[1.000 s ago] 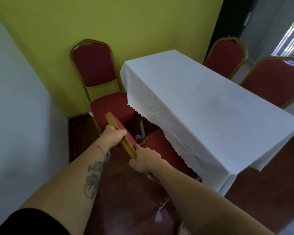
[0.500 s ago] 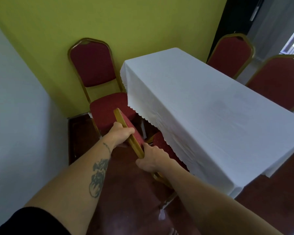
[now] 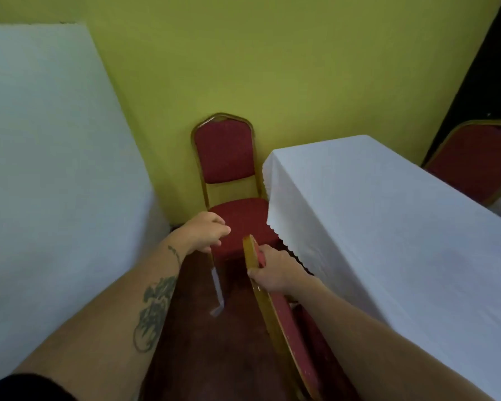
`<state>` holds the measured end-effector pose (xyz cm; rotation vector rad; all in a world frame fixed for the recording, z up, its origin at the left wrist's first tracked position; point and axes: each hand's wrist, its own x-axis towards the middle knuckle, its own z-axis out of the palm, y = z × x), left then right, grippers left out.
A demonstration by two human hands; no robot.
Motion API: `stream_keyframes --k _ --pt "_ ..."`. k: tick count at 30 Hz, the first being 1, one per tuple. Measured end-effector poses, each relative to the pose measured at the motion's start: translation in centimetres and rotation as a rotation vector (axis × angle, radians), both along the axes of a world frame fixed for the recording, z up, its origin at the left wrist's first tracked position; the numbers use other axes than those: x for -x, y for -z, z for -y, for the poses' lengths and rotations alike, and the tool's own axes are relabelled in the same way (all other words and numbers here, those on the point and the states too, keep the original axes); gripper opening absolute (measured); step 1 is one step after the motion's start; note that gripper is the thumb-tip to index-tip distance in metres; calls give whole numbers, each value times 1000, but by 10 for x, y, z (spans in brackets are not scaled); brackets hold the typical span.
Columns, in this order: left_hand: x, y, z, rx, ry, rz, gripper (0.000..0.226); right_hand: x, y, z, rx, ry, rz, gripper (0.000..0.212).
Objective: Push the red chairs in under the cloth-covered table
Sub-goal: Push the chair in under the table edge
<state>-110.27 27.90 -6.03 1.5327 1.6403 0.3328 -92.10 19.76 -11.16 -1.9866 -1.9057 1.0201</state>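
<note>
The near red chair (image 3: 289, 328) with a gold frame stands against the long side of the white-clothed table (image 3: 388, 227), its seat tucked beneath the cloth. My right hand (image 3: 272, 270) grips the top of its backrest. My left hand (image 3: 206, 234) hangs free, fingers loosely curled, just in front of the seat of a second red chair (image 3: 226, 160). That chair stands at the table's end by the green wall, its seat mostly outside the cloth. A third red chair (image 3: 475, 166) shows at the table's far side.
A white wall (image 3: 49, 169) closes in on the left and the green wall (image 3: 272, 68) lies behind. Dark wooden floor (image 3: 214, 342) runs between me and the chairs. A dark doorway (image 3: 498, 68) is at the far right.
My left hand has let go of the near chair's backrest and moved toward the chair by the wall. The view has swung left and closer; the near chair sits further under the cloth.
</note>
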Motion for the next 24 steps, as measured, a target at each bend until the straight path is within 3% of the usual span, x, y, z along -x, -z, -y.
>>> stream_keyframes --k 11,19,24 --pt "94 -17 -152 -277 -93 39 23 67 -21 -185 -75 28 39 78" --pt "154 -24 -266 -343 -81 -19 21 119 -46 -313 -120 58 33 75" --pt "170 -16 -342 -370 -102 -58 28 131 -49 -405 -130 95 -79 78"
